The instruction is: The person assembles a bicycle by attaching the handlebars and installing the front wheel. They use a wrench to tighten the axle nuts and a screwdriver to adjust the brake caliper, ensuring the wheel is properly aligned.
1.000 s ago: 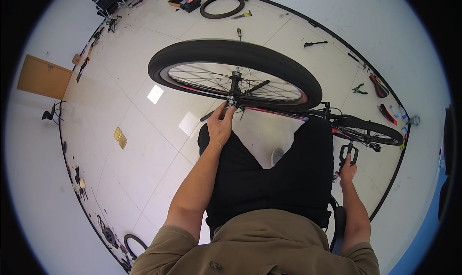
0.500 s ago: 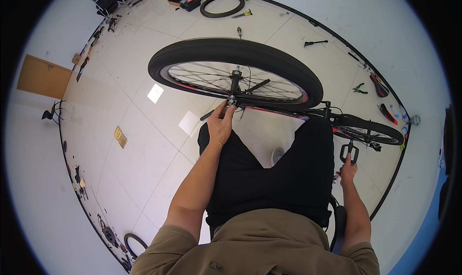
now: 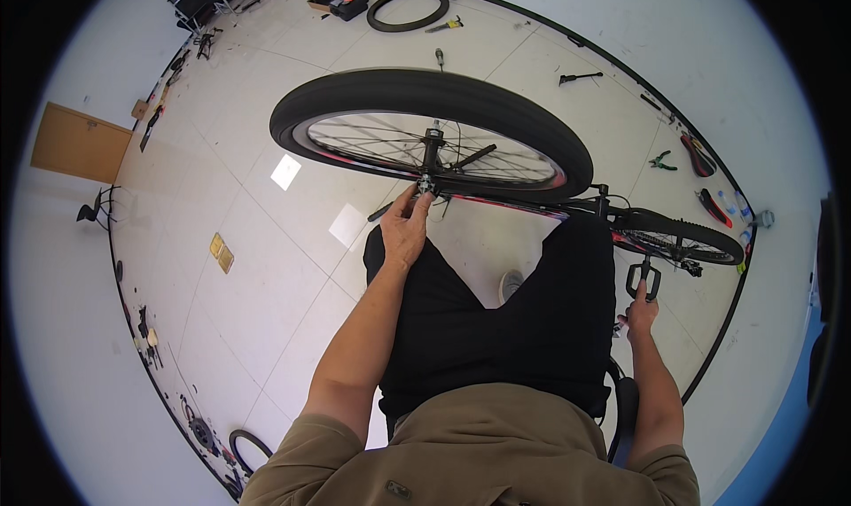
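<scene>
A bicycle lies before me, its large front wheel (image 3: 567, 143) tilted toward me with a black tyre and thin spokes. My left hand (image 3: 407, 232) pinches the near end of the wheel's axle (image 3: 425, 185) between thumb and fingers; the small parts under the fingertips are partly hidden. Out to the right, the rear wheel (image 3: 700, 240) rests lower and farther from my body. My right hand (image 3: 642, 315) is closed on a black pedal (image 3: 644, 282) below that wheel, its fingers partly hidden. The frame runs between the wheels past my knees.
A loose tyre (image 3: 408, 29), a dark toolbox (image 3: 347, 6) and a screwdriver (image 3: 440, 58) lie on the far floor. Pliers (image 3: 661, 161) and a saddle (image 3: 698, 158) sit at right. At left is a yellow packet (image 3: 222, 253). A black curved part (image 3: 625, 417) stands by my right side.
</scene>
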A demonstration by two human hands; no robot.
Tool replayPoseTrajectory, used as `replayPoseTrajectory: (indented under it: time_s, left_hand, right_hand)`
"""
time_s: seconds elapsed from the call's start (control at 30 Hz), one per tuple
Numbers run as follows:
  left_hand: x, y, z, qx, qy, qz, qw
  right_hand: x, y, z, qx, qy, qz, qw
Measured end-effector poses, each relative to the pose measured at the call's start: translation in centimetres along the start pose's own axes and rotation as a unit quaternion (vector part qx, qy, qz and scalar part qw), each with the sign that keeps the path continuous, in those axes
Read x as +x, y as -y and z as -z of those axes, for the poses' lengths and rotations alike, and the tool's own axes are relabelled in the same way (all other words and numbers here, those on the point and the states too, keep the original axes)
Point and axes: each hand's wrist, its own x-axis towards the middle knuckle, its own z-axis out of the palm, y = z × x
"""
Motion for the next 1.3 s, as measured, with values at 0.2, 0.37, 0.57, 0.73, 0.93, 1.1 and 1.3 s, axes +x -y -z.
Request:
replayPoseTrajectory:
  time_s: [0.2, 0.37, 0.57, 0.73, 0.93, 1.1, 1.3]
  left_hand:
    - [-0.06, -0.29, -0.07, 0.001, -0.003, -0.001, 1.000]
    - [0.04, 0.06, -0.02, 0.004, -0.006, -0.002, 1.000]
    - [0.15, 0.34, -0.05, -0.001, -0.007, -0.007, 1.000]
    - [0.15, 0.37, -0.04, -0.002, -0.008, -0.009, 1.000]
    - [-0.05, -0.24, -0.14, -0.003, -0.007, 0.005, 1.000]
    - [0.08, 0.22, 0.01, 0.000, -0.007, -0.007, 1.000]
    - [-0.01, -0.05, -0.15, -0.001, -0.008, -0.007, 1.000]
  right_hand:
    - [0.59, -0.41, 0.10, -0.015, -0.005, -0.003, 1.000]
    - [0.50, -0.35, 0.01, -0.012, -0.008, -0.001, 1.000]
    - [0.06, 0.00, 0.00, -0.003, -0.001, -0.003, 1.000]
    - [0.41, -0.29, -0.01, -0.003, -0.003, -0.003, 1.000]
    - [0.64, -0.58, -0.02, -0.005, -0.011, 0.002, 1.000]
    - [0.10, -0.14, -0.14, 0.004, -0.002, -0.001, 1.000]
    - [0.13, -0.13, -0.15, 0.005, -0.010, 0.000, 1.000]
